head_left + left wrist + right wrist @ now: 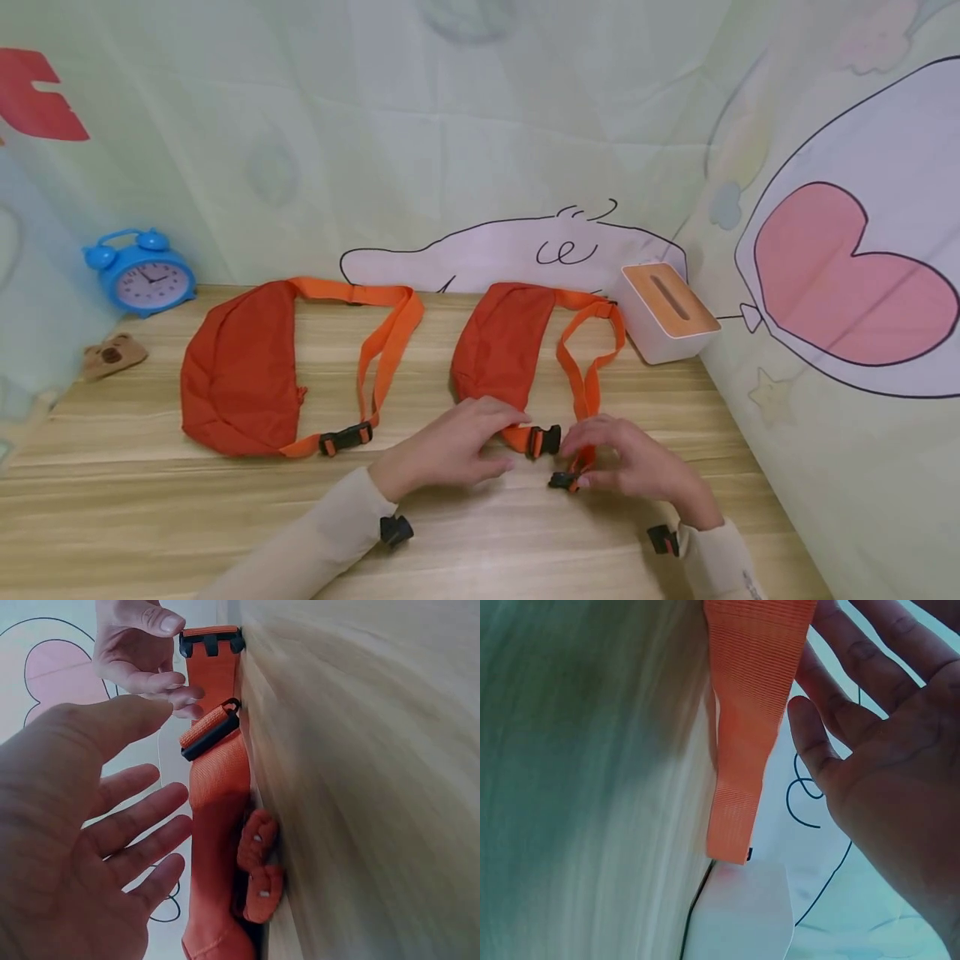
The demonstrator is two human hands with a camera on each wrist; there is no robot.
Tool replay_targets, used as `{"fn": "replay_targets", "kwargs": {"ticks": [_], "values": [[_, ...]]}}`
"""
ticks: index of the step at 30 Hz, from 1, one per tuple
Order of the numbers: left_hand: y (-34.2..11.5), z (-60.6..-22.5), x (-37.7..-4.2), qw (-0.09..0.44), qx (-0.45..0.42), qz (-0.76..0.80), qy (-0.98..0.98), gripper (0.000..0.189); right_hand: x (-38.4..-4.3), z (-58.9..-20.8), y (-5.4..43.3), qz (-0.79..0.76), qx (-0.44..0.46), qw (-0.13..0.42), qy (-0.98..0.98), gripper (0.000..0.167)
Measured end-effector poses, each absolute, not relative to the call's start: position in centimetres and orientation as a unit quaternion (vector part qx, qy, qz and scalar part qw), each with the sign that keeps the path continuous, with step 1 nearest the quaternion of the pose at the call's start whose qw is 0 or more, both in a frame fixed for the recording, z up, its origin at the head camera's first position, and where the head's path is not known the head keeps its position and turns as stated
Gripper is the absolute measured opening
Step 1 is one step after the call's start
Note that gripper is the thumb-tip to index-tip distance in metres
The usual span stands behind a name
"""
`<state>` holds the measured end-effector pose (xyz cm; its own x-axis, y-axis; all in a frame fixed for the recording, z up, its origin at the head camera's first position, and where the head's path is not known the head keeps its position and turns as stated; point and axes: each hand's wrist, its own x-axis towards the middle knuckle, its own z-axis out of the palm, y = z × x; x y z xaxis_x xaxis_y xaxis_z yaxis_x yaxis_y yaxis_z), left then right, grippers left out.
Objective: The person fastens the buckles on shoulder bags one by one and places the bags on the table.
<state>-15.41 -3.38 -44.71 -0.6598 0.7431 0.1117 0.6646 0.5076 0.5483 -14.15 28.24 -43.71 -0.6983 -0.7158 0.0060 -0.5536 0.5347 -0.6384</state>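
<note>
A small red-orange waist bag (501, 342) lies on the table, its orange strap (588, 379) looping to the right. Its buckle is apart: one black half (544, 441) sits near the bag's lower end, and the pronged half (212, 643) is on the strap's end. My left hand (459, 446) hovers by the lower end of the bag, fingers spread and holding nothing. Beside the pronged half is my right hand (637, 467), fingers loosely bent; its thumb is very near the buckle, and I cannot tell whether it touches. Orange zipper pulls (260, 862) hang below the bag.
A larger red-orange bag (240, 375) with its black buckle (345, 438) fastened lies to the left. Behind it are a blue alarm clock (150, 279) and a small brown bear-faced item (114, 357). A white tissue box (667, 312) stands back right, by the printed curtain (360, 150).
</note>
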Motion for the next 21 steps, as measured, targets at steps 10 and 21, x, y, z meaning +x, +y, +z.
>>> {"fn": "replay_targets", "kwargs": {"ticks": [10,21], "values": [[-1.9,-44.3,-16.0,0.067,0.405,0.273,0.87,0.055,-14.0,-44.3,28.2,-0.298,-0.371,0.136,0.869,0.03],[-0.6,-44.6,-16.4,0.073,0.402,0.255,0.876,0.047,-13.5,-44.8,28.6,-0.307,-0.376,0.085,0.87,0.022]]}}
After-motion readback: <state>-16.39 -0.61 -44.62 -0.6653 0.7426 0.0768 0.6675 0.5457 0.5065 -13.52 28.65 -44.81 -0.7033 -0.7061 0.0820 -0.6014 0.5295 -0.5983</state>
